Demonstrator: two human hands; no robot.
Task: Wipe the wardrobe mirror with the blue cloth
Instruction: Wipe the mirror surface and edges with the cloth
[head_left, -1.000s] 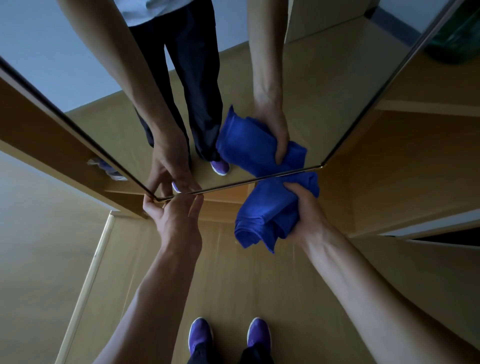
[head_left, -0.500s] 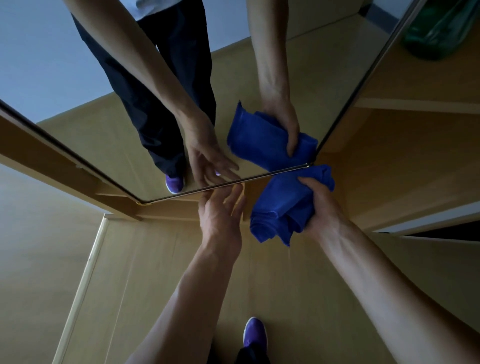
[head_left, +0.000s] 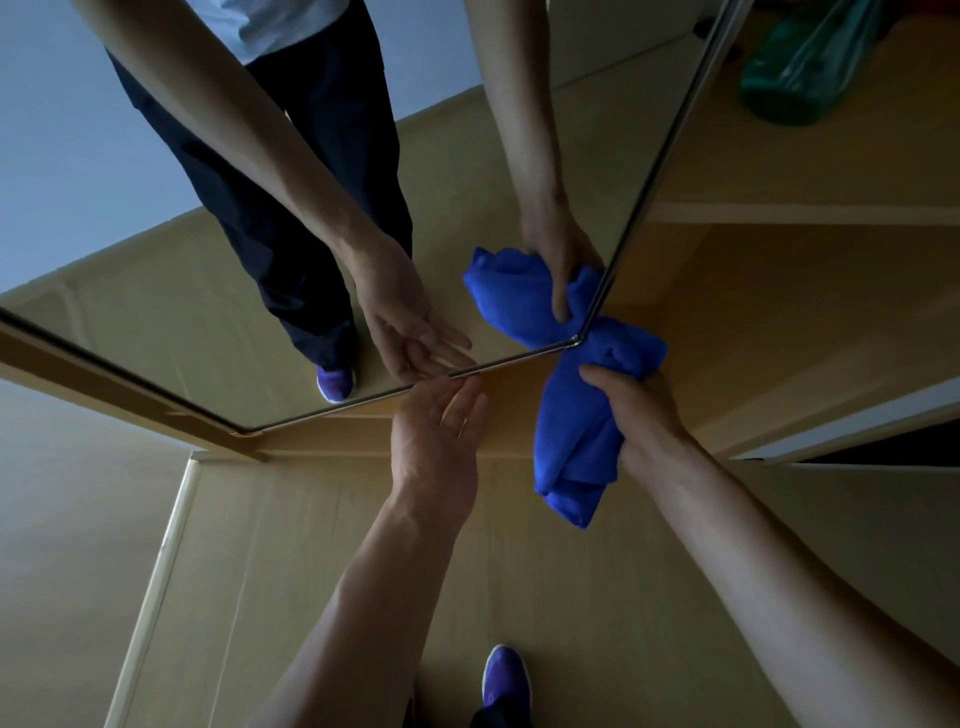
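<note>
Gripping the bunched blue cloth (head_left: 579, 441) in curled fingers, the right hand (head_left: 644, 415) holds its upper end against the lower right corner of the wardrobe mirror (head_left: 467, 182). The cloth's other end hangs below that hand. The left hand (head_left: 436, 447) reaches to the mirror's bottom edge, fingers straight and slightly spread (whether the tips touch, I cannot tell). A purple shoe (head_left: 504, 675) stands on the floor (head_left: 571, 597).

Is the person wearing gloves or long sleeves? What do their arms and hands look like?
No gloves. The left hand and right hand are bare. Both forearms are bare too, with no sleeve, watch or bracelet showing. The mirror reflects a pale top and dark trousers.
</note>
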